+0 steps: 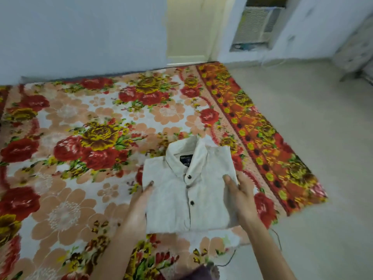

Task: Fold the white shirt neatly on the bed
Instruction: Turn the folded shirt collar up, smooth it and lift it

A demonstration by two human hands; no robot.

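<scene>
The white shirt (pixel 181 195) is folded into a compact rectangle, collar away from me, dark buttons down its front and a black label inside the collar. It sits over the near right part of the bed (pixel 80 122), which is covered in a floral sheet. My left hand (pixel 139 205) grips the shirt's left edge, thumb on top. My right hand (pixel 240 197) grips its right edge, thumb on top and fingers underneath. Whether the shirt rests on the sheet or is lifted slightly I cannot tell.
The bed's right edge (pixel 286 162) runs diagonally beside pale floor (pixel 312 122). A dark thin cord (pixel 279 239) lies on the floor near the bed's corner. A cream door (pixel 187 29) and a wall air cooler (pixel 256 27) stand at the back.
</scene>
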